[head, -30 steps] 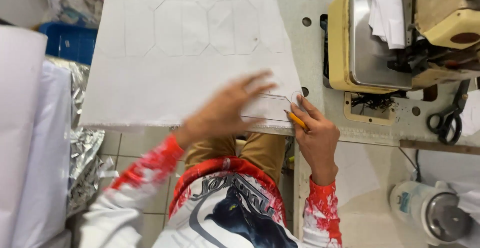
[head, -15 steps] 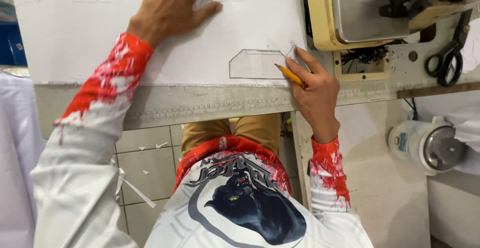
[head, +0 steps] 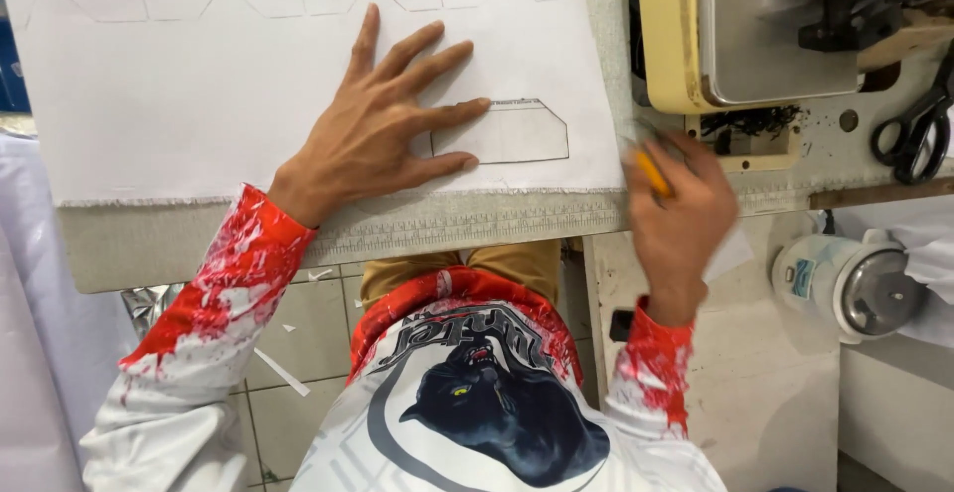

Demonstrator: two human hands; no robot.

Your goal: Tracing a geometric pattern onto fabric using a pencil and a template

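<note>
My left hand (head: 383, 119) lies flat with fingers spread on a large white sheet of fabric (head: 199, 84) marked with pencil outlines. Its fingertips touch a clear angular template (head: 512, 132) lying near the sheet's front right corner. My right hand (head: 681, 209), blurred, is off the sheet at the table's front edge and grips a yellow pencil (head: 651, 171). The sheet rests on a worktable whose front edge carries a printed ruler strip (head: 477, 226).
A cream sewing machine (head: 740, 30) with a metal plate stands at the right. Black scissors (head: 912, 134) lie on the table beyond it. A white motor (head: 850, 283) hangs under the table at right. Tiled floor with scraps shows below at left.
My left hand slid right and down onto the template. My right hand with the pencil pulled away from the template to the right, off the sheet.
</note>
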